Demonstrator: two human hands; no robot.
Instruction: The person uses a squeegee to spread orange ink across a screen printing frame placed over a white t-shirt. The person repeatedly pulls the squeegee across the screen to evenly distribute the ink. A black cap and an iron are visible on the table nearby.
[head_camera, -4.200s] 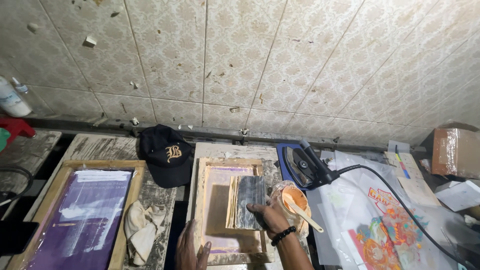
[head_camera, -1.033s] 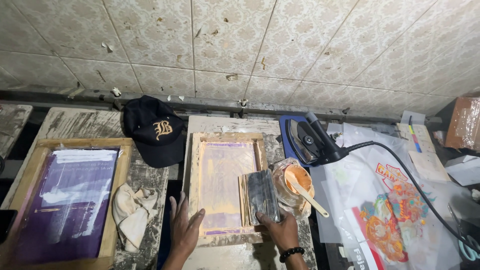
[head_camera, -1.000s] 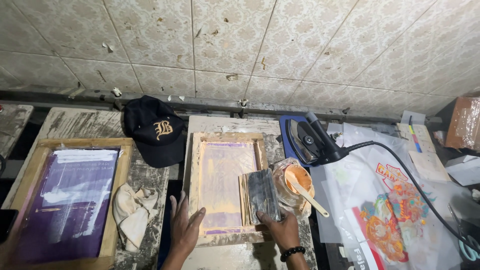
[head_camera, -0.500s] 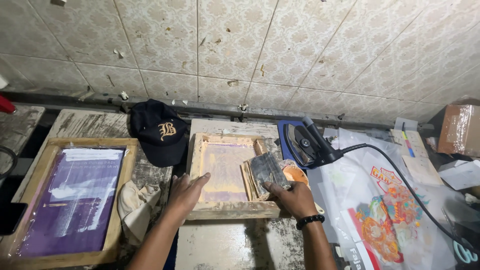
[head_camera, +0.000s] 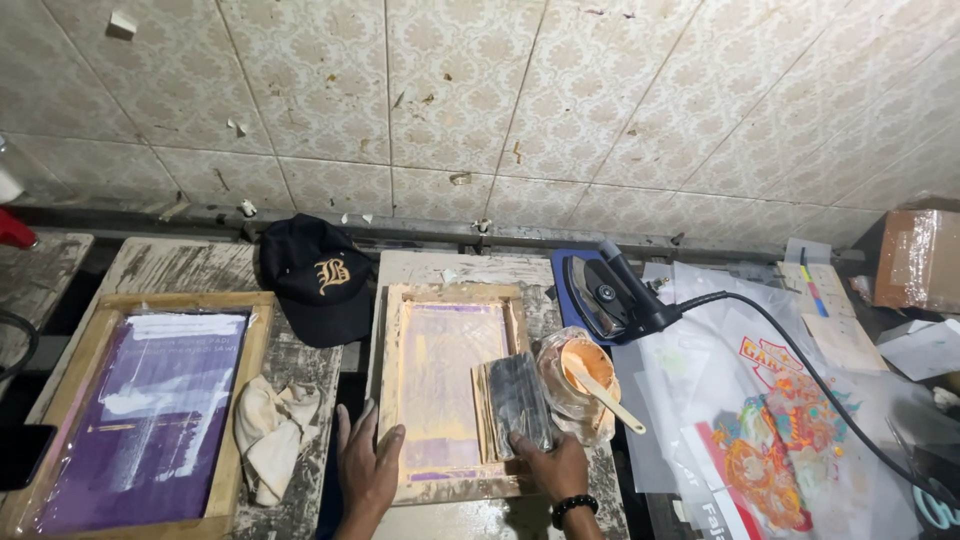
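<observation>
Head view: right hand (head_camera: 548, 465) is closed around the near end of the squeegee (head_camera: 518, 403), whose long axis runs toward 12 o'clock along the wooden screen frame's (head_camera: 392, 400) right side. Left hand (head_camera: 368, 465) lies flat, fingers spread, on the frame's near-left corner. Paint cup (head_camera: 582, 372) sits at 3 o'clock; cap (head_camera: 318, 280) at 11; rag (head_camera: 268, 435) at 9 on the counter (head_camera: 180, 270).

We look down from one head-worn camera, tilted forward over the workbench (head_camera: 200, 265) toward the tiled wall (head_camera: 480, 100), near enough that our left hand (head_camera: 367, 470) and right hand (head_camera: 553, 466) enter at the bottom edge; no second view overlaps it.
</observation>
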